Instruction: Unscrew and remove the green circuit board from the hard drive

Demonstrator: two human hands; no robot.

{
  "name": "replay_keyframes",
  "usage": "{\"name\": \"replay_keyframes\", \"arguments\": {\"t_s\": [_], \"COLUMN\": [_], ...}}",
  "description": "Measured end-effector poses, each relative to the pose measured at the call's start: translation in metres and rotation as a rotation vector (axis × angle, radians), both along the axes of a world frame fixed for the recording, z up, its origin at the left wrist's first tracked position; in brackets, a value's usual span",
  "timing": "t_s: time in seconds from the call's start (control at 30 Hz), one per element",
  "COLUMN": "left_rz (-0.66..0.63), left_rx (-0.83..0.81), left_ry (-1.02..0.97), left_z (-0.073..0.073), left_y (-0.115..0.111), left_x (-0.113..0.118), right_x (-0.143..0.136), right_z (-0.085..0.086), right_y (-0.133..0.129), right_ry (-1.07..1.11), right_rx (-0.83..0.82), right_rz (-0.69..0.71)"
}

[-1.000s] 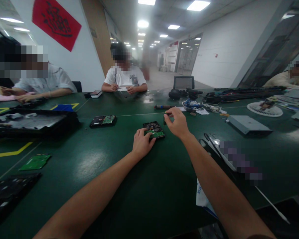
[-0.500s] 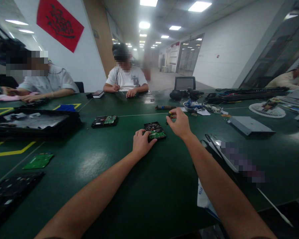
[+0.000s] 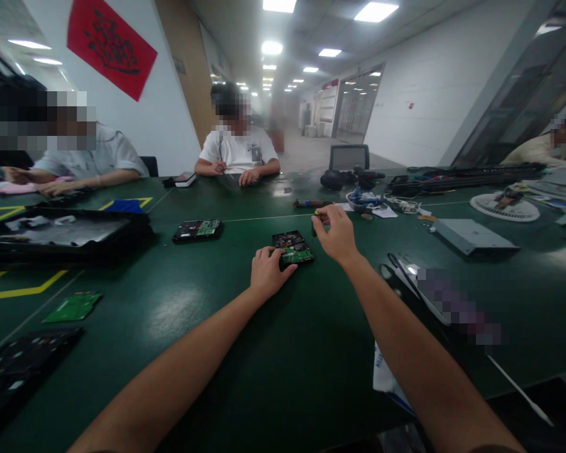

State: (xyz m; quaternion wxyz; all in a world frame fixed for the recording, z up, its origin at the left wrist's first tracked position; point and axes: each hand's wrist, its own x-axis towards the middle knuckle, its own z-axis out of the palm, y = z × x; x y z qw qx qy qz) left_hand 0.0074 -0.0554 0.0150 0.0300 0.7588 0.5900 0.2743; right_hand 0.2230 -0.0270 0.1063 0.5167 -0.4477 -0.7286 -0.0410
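A hard drive with a green circuit board (image 3: 296,254) lies on the green table (image 3: 207,352) near the middle. My left hand (image 3: 268,272) rests at its left front edge, fingers and thumb gripping the drive's near corner. Just right of the drive and above the table, my right hand (image 3: 336,231) is pinched round a small screwdriver with a yellow and dark handle (image 3: 315,221). Most of that tool is hidden by the fingers.
Another hard drive (image 3: 198,230) lies further left. A black tray (image 3: 66,233), a loose green board (image 3: 74,307) and a dark drive (image 3: 23,371) are at the left. A grey metal box (image 3: 474,236) sits right. Several people sit round the table.
My right hand has shifted very slightly left with the screwdriver. My left hand stays on the drive.
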Motion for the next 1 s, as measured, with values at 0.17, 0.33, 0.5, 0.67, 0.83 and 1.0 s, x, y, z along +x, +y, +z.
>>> {"name": "replay_keyframes", "arguments": {"t_s": [0.17, 0.33, 0.5, 0.67, 0.83, 1.0], "left_rz": [-0.006, -0.025, -0.020, -0.030, -0.036, -0.042], "left_rx": [-0.007, -0.005, -0.024, -0.014, -0.015, -0.004], "left_ry": [0.006, 0.012, 0.030, 0.060, 0.106, 0.128], "left_z": [-0.0002, -0.0013, -0.0001, 0.0000, -0.0002, -0.0008], "left_y": [0.0004, 0.0017, 0.0021, 0.0014, -0.0007, -0.0016], "left_x": [0.0001, -0.0009, -0.0009, 0.0005, 0.0012, 0.0006], "right_x": [0.0003, 0.0009, 0.0005, 0.0002, 0.0006, 0.0031], "right_z": [-0.0008, 0.0005, 0.0006, 0.0000, -0.0013, -0.0016], "right_y": [0.0015, 0.0004, 0.0003, 0.0005, 0.0014, 0.0034], "right_ry": [0.026, 0.017, 0.010, 0.041, 0.026, 0.057], "right_rx": [-0.003, -0.006, 0.013, -0.017, -0.009, -0.006], "right_rz": [-0.005, 0.007, 0.001, 0.026, -0.001, -0.018]}}
